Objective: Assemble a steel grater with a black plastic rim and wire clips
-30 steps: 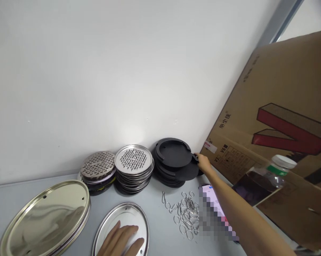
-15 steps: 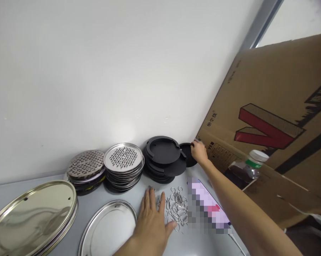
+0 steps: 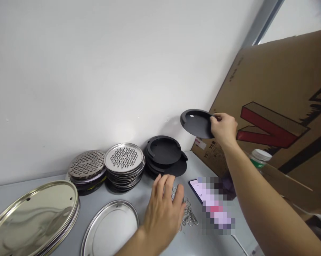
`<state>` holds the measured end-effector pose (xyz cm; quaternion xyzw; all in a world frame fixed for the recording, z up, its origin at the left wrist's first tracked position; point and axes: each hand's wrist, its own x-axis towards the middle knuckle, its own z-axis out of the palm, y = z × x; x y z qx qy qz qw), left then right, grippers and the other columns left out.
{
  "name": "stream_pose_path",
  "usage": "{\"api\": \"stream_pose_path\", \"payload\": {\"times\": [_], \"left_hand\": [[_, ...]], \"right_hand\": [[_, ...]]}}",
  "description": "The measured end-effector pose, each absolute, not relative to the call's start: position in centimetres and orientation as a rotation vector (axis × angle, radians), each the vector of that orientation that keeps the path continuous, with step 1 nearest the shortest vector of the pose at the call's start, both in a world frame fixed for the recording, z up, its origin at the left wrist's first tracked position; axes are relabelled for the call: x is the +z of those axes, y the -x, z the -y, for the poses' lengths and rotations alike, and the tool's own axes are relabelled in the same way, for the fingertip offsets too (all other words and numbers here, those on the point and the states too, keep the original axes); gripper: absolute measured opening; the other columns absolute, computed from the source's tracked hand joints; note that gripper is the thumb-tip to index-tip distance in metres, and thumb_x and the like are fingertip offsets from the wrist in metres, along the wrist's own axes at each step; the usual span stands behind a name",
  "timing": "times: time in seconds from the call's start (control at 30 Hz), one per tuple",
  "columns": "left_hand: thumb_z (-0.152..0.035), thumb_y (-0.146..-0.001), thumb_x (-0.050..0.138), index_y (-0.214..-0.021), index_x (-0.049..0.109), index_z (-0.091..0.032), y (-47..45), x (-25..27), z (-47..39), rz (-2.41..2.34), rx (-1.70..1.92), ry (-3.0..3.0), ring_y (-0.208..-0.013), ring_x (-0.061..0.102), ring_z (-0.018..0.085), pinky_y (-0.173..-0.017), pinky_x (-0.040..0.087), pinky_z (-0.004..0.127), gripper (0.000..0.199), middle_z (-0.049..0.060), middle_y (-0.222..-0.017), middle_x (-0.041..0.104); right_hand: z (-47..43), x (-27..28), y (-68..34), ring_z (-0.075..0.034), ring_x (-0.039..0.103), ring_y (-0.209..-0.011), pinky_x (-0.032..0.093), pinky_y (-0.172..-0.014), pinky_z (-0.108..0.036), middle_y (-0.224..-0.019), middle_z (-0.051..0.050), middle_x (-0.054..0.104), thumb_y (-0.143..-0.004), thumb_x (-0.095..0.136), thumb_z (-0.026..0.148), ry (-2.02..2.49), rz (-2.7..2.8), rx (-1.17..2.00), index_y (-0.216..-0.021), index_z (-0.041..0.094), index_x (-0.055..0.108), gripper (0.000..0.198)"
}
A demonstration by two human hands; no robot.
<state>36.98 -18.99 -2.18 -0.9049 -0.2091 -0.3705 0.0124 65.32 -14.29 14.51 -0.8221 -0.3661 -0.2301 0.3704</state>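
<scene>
My right hand (image 3: 224, 128) pinches the edge of a round black disc (image 3: 196, 123) with a raised partial rim and a small hole, holding it tilted in the air near the wall. Below and left of it stands a stack of similar black discs (image 3: 167, 151). My left hand (image 3: 164, 211) hovers with its fingers apart, over or beside a pile of metal rings and clasps (image 3: 188, 213) that it partly hides. Left of that hand lies a round silver metal lid-like disc (image 3: 112, 227).
A stack of grater discs (image 3: 124, 158) and another perforated stack (image 3: 87, 165) stand against the wall. Large oval shiny plates (image 3: 35, 217) lie at left. At right are a phone (image 3: 195, 188) with a cable, a large cardboard box (image 3: 272, 85) and a white-capped bottle (image 3: 261, 156).
My right hand has lifted the black disc up off the table beside the stack. My left hand has shifted right, over the rings, with its fingers more bent.
</scene>
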Motion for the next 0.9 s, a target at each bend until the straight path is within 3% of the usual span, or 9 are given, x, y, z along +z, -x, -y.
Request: {"api": "stream_pose_path", "payload": {"times": [0.1, 0.17, 0.27, 0.5, 0.63, 0.73, 0.83, 0.9], "left_hand": [[-0.036, -0.095, 0.059, -0.122, 0.059, -0.016, -37.5, -0.2, 16.4, 0.391, -1.151, 2.715, -0.130, 0.047, 0.031, -0.119, 0.029, 0.055, 0.034, 0.015, -0.131, 0.056], [-0.044, -0.093, 0.061, -0.129, 0.054, -0.016, -38.2, 0.2, 14.7, 0.303, -1.066, 2.701, -0.135, 0.042, 0.031, -0.120, 0.023, 0.058, 0.046, 0.016, -0.139, 0.052], [-0.051, -0.090, 0.063, -0.139, 0.045, -0.016, -39.1, 0.1, 12.4, 0.359, -1.039, 2.685, -0.138, 0.038, 0.033, -0.120, 0.023, 0.059, 0.063, 0.019, -0.143, 0.047], [-0.033, -0.089, 0.069, -0.137, 0.047, -0.025, -39.3, -0.7, 10.5, 0.425, -1.065, 2.657, -0.130, 0.047, 0.031, -0.118, 0.026, 0.060, 0.053, 0.014, -0.132, 0.051], [-0.051, -0.088, 0.065, -0.151, 0.032, -0.027, -39.5, -0.6, 10.6, 0.452, -1.106, 2.656, -0.144, 0.028, 0.039, -0.116, 0.017, 0.069, 0.075, 0.019, -0.151, 0.034], [-0.060, -0.084, 0.066, -0.154, 0.025, -0.029, -40.0, -0.1, 10.3, 0.457, -1.082, 2.681, -0.149, 0.017, 0.041, -0.115, 0.013, 0.072, 0.087, 0.020, -0.159, 0.024], [-0.063, -0.077, 0.071, -0.154, 0.027, -0.028, -40.3, 0.2, 10.0, 0.470, -1.037, 2.705, -0.149, 0.018, 0.040, -0.115, 0.012, 0.072, 0.095, 0.021, -0.159, 0.026], [-0.064, -0.074, 0.074, -0.154, 0.027, -0.026, -40.3, 0.4, 10.0, 0.483, -1.011, 2.717, -0.149, 0.019, 0.040, -0.115, 0.012, 0.072, 0.100, 0.022, -0.159, 0.027]], "right_hand": [[12.9, 13.1, -63.0, -0.023, 0.070, -0.088, 0.054, -0.081, -0.035, -0.094, -0.010, 0.075, -0.094, 0.052, 0.027, 2.079, 1.084, -0.393, -0.107, 0.015, 0.072, 0.027], [11.6, 11.4, -61.1, -0.020, 0.069, -0.086, 0.055, -0.083, -0.034, -0.093, -0.007, 0.075, -0.093, 0.059, 0.028, 2.069, 1.173, -0.301, -0.100, 0.017, 0.073, 0.020], [9.7, 9.3, -58.8, -0.018, 0.067, -0.094, 0.055, -0.087, -0.039, -0.108, -0.006, 0.070, -0.096, 0.061, 0.033, 2.059, 1.257, -0.212, -0.106, 0.017, 0.068, 0.020], [7.2, 7.6, -58.9, -0.021, 0.064, -0.104, 0.055, -0.089, -0.043, -0.123, -0.008, 0.063, -0.097, 0.060, 0.035, 2.061, 1.213, -0.083, -0.120, 0.018, 0.061, 0.028], [7.4, 8.3, -59.0, -0.021, 0.066, -0.099, 0.054, -0.090, -0.042, -0.114, -0.008, 0.068, -0.093, 0.064, 0.034, 2.020, 1.157, -0.047, -0.115, 0.017, 0.064, 0.028], [10.2, 8.7, -57.9, -0.025, 0.066, -0.105, 0.052, -0.095, -0.039, -0.120, -0.014, 0.068, -0.089, 0.065, 0.034, 1.935, 1.081, -0.128, -0.126, 0.017, 0.059, 0.041], [15.8, 6.8, -55.8, -0.025, 0.058, -0.122, 0.049, -0.100, -0.039, -0.135, -0.017, 0.059, -0.097, 0.047, 0.038, 1.821, 0.982, -0.260, -0.141, 0.017, 0.044, 0.049], [20.2, 3.7, -54.5, -0.026, 0.061, -0.117, 0.050, -0.100, -0.041, -0.125, -0.014, 0.064, -0.096, 0.045, 0.044, 1.725, 0.875, -0.278, -0.132, 0.020, 0.050, 0.043]]}}
